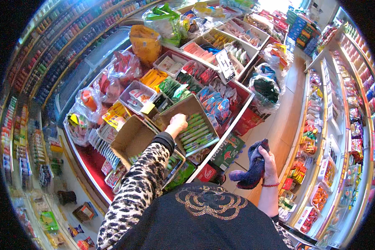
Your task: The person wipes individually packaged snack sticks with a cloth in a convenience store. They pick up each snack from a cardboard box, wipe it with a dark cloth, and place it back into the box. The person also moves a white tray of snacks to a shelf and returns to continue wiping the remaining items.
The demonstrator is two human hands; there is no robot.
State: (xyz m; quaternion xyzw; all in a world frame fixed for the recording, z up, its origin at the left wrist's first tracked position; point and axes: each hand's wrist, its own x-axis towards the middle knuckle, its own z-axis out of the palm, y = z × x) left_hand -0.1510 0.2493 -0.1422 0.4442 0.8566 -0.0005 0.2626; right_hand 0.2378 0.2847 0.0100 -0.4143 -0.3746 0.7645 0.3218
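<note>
My left hand (178,125) is closed in a fist at the left side of a cardboard box. It touches the ends of the slim green-and-white packets (196,132) stacked in rows there; what its fingers hold, if anything, is hidden. Behind the packets stands the box's raised brown flap (183,109). An open brown carton (131,136) lies just left of my left forearm. Out to the right, my right hand (269,163) grips a crumpled dark blue and purple cloth (251,170), which hangs down beside the display above the floor.
Blue-and-red packets (214,104) fill the section behind the green ones. A clear tub (138,95) and plastic bags of goods (124,66) stand farther left. A white display edge (231,125) separates the goods from the tiled aisle (281,133). Stocked shelves (321,158) line the right side.
</note>
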